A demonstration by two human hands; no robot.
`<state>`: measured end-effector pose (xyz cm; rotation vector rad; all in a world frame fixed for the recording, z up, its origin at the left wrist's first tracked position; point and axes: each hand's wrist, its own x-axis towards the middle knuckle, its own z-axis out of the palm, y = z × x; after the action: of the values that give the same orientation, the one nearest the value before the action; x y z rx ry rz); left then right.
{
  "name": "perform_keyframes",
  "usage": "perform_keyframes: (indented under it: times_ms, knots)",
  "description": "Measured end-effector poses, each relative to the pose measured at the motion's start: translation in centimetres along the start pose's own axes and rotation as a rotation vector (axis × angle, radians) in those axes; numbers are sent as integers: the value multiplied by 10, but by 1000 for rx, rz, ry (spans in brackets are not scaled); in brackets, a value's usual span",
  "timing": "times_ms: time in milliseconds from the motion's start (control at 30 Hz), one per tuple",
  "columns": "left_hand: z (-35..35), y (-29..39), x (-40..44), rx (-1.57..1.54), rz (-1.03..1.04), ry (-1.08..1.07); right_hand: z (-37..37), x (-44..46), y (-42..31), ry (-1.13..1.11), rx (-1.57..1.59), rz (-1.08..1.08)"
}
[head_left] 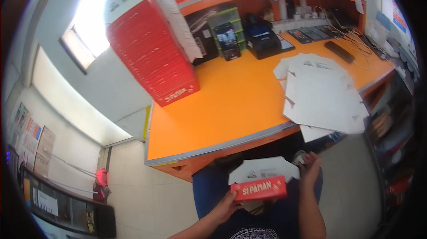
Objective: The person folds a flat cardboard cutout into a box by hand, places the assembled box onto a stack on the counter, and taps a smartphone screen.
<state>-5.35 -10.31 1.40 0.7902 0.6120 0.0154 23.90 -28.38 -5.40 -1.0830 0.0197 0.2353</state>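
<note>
A partly folded carton with a red side reading "SI PAMAN" (260, 188) and a white flap lies over the lap. My left hand (226, 206) holds its lower left corner, with the fingers closed on it. Beside the carton's right edge is my right hand (310, 166), raised, its fingers bent near a small round pale object (299, 157). Whether they grip that object is unclear. Flat white carton sheets (327, 94) lie on the orange table (222, 105), overhanging its front edge. A tall stack of red cartons (153, 45) leans at the table's left.
Toward the back of the table are a phone (227, 41) against a green rack, a black device (262, 41), several phones with cables, and a dark power bank (339, 52). A dark shelf (66, 205) stands at lower left.
</note>
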Motion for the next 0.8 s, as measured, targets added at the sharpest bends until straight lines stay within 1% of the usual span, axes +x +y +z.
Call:
perform_keyframes:
  times_ms: [100, 200, 233, 300, 333, 367, 400, 467, 500, 567, 667, 767, 800]
  knots:
    - [20, 25, -33, 136, -26, -113, -6, 11, 2, 64, 108, 86]
    - [29, 60, -61, 212, -2, -276, -19, 17, 9, -134, 122, 91]
    - [44, 78, -73, 226, 85, -275, -16, 14, 6, -206, 169, 114]
    - [44, 114, -84, 383, 139, -374, -15, 13, 27, -263, 223, 147]
    - [41, 130, -90, 460, 165, -421, 1, 10, 22, -293, 249, 165]
    - [38, 145, -99, 460, 110, -367, 12, 0, 13, -204, 110, 246]
    - [33, 160, -102, 510, 61, -427, 29, -5, 2, -232, -6, 297]
    - [25, 188, -104, 601, -45, -552, 36, 11, 27, -443, -203, 317]
    - [24, 199, -103, 551, -146, -527, 45, 16, 36, -515, -258, 298]
    - [21, 217, -102, 643, -158, -529, 73, 14, 51, -653, -360, 260]
    - [22, 233, -116, 686, -134, -508, 97, 12, 66, -761, -548, 354]
    - [19, 226, -140, 635, -71, -469, 115, 0, 54, -861, -814, 46]
    - [19, 221, -149, 611, -47, -452, 109, -1, 57, -863, -759, 156]
